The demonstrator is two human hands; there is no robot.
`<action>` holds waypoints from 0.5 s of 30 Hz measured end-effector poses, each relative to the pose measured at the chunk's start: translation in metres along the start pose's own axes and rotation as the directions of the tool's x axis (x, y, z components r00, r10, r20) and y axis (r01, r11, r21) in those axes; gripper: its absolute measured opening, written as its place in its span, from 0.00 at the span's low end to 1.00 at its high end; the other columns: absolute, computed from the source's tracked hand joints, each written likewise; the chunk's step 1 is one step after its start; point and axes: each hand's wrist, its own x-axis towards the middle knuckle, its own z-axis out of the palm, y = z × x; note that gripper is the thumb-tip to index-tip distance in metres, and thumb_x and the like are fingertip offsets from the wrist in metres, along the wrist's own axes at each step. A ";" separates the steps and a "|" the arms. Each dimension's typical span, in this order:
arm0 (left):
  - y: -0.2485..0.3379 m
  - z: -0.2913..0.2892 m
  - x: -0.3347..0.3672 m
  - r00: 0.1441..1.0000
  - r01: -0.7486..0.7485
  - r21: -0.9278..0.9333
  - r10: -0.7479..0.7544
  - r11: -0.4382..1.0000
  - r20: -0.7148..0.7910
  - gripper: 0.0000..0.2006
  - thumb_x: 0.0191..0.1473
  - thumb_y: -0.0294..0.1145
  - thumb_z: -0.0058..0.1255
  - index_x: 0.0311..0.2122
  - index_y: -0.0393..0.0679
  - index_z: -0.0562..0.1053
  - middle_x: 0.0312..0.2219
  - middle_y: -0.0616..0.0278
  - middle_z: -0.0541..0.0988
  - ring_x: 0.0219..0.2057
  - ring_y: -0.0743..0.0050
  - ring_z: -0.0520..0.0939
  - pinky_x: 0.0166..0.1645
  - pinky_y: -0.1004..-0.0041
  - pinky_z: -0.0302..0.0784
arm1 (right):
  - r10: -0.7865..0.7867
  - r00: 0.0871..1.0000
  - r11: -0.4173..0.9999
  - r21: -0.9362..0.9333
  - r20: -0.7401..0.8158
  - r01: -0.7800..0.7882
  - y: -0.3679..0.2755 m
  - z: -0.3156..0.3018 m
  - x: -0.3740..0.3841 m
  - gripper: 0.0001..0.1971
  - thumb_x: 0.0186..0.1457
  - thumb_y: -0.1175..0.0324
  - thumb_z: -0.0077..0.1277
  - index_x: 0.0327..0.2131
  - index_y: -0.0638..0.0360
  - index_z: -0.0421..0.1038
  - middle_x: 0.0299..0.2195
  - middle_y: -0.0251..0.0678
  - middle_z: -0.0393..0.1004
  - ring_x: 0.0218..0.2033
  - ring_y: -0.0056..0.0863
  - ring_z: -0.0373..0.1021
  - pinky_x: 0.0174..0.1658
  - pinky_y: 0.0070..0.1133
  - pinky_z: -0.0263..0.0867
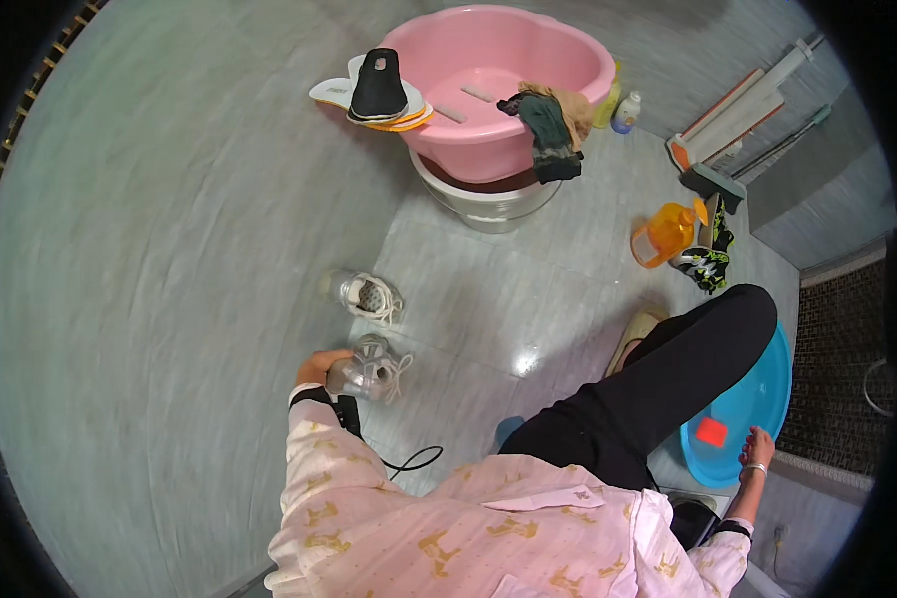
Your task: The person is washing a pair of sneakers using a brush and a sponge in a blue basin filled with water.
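My left hand (323,366) is closed on the end of a pale grey sneaker (365,374) with loose white laces, low over the floor. Its mate, a second pale sneaker (371,297), stands just beyond it. Off to the right, my right hand (757,448) is at the near right rim of a blue basin (698,460). Its fingers are curled, and I cannot make out whether anything is in them. Inside the basin lies a small red-orange block (711,432), apart from that hand.
A pink tub (468,149) rests on a whitish bucket (493,211). Insoles (379,90) and dark and tan cloths (548,125) hang over its rim. An orange pump bottle (665,236), a black-and-green shoe (706,267) and a broom (713,184) are by the right wall.
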 end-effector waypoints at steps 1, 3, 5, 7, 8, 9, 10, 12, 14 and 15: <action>0.005 0.000 0.005 0.994 0.019 0.036 -0.015 0.999 -0.105 0.15 0.40 0.35 0.61 0.32 0.38 0.74 0.26 0.56 0.77 0.25 0.63 0.78 0.30 0.65 0.75 | -0.001 1.000 1.000 -0.004 -0.006 0.001 -0.001 0.000 0.000 0.09 0.51 0.60 0.45 0.30 0.53 0.69 0.18 0.25 0.63 0.14 0.15 0.57 0.14 0.14 0.48; 0.008 -0.003 0.011 0.977 0.045 0.061 -0.032 0.997 -0.211 0.16 0.41 0.36 0.60 0.34 0.38 0.73 0.26 0.57 0.77 0.25 0.64 0.78 0.29 0.65 0.75 | -0.016 0.999 1.000 -0.004 -0.031 0.016 -0.004 0.002 0.002 0.09 0.51 0.60 0.45 0.30 0.52 0.69 0.18 0.26 0.63 0.14 0.15 0.57 0.13 0.15 0.48; 0.007 -0.012 0.018 0.937 -0.161 0.045 0.167 0.986 -0.306 0.17 0.42 0.37 0.59 0.36 0.37 0.73 0.28 0.57 0.76 0.24 0.63 0.77 0.30 0.65 0.75 | -0.020 1.000 1.000 -0.016 -0.023 0.019 -0.005 0.005 0.003 0.09 0.51 0.60 0.45 0.30 0.53 0.69 0.19 0.25 0.63 0.14 0.15 0.57 0.14 0.15 0.48; -0.017 -0.055 0.052 0.869 -0.304 0.015 0.283 0.953 -0.406 0.17 0.42 0.37 0.59 0.36 0.37 0.73 0.28 0.56 0.76 0.24 0.62 0.77 0.29 0.65 0.74 | -0.018 1.000 1.000 -0.023 0.011 0.018 -0.003 0.014 0.011 0.09 0.51 0.60 0.45 0.30 0.53 0.69 0.19 0.25 0.63 0.14 0.15 0.57 0.14 0.15 0.49; -0.026 -0.069 0.062 0.782 -0.438 0.011 0.387 0.899 -0.488 0.17 0.42 0.37 0.59 0.36 0.36 0.72 0.28 0.55 0.76 0.24 0.62 0.77 0.29 0.65 0.74 | -0.013 0.999 1.000 -0.021 0.039 0.014 0.002 0.016 0.018 0.09 0.52 0.59 0.45 0.30 0.53 0.69 0.19 0.25 0.63 0.14 0.15 0.57 0.14 0.15 0.49; -0.025 -0.050 0.065 0.795 -0.430 0.006 0.382 0.903 -0.472 0.17 0.42 0.37 0.59 0.36 0.36 0.72 0.28 0.55 0.76 0.24 0.62 0.77 0.29 0.65 0.74 | -0.012 0.999 1.000 -0.020 0.037 0.012 0.004 0.009 0.017 0.10 0.52 0.59 0.45 0.30 0.53 0.69 0.19 0.26 0.63 0.14 0.15 0.57 0.14 0.15 0.49; -0.022 -0.022 0.054 0.724 -0.529 -0.049 0.420 0.847 -0.547 0.19 0.42 0.37 0.59 0.35 0.33 0.72 0.28 0.54 0.76 0.26 0.64 0.77 0.30 0.66 0.73 | -0.011 1.000 1.000 -0.027 0.023 0.012 0.002 0.008 0.013 0.10 0.52 0.59 0.45 0.30 0.53 0.69 0.19 0.26 0.63 0.14 0.15 0.57 0.14 0.15 0.49; -0.026 -0.015 0.040 0.624 -0.630 -0.082 0.441 0.772 -0.645 0.20 0.42 0.37 0.59 0.35 0.30 0.71 0.28 0.53 0.76 0.27 0.66 0.76 0.32 0.67 0.72 | -0.019 0.999 0.999 -0.040 0.031 0.020 -0.003 0.016 0.006 0.10 0.53 0.59 0.44 0.30 0.54 0.69 0.19 0.26 0.63 0.14 0.15 0.57 0.14 0.15 0.50; -0.034 -0.021 0.052 0.464 -0.701 -0.137 0.302 0.700 -0.833 0.18 0.46 0.38 0.57 0.34 0.31 0.71 0.27 0.54 0.75 0.27 0.66 0.76 0.31 0.68 0.72 | -0.020 0.998 0.999 -0.027 0.055 0.021 -0.002 0.022 0.011 0.10 0.53 0.59 0.44 0.31 0.54 0.69 0.19 0.26 0.63 0.14 0.15 0.57 0.14 0.15 0.50; -0.033 -0.015 0.052 0.471 -0.698 -0.140 0.303 0.702 -0.829 0.18 0.46 0.38 0.57 0.34 0.31 0.71 0.27 0.54 0.75 0.27 0.66 0.76 0.31 0.68 0.72 | -0.021 0.999 1.000 -0.016 0.048 0.021 0.000 0.019 0.011 0.10 0.53 0.59 0.44 0.31 0.54 0.69 0.19 0.26 0.63 0.14 0.15 0.57 0.14 0.14 0.50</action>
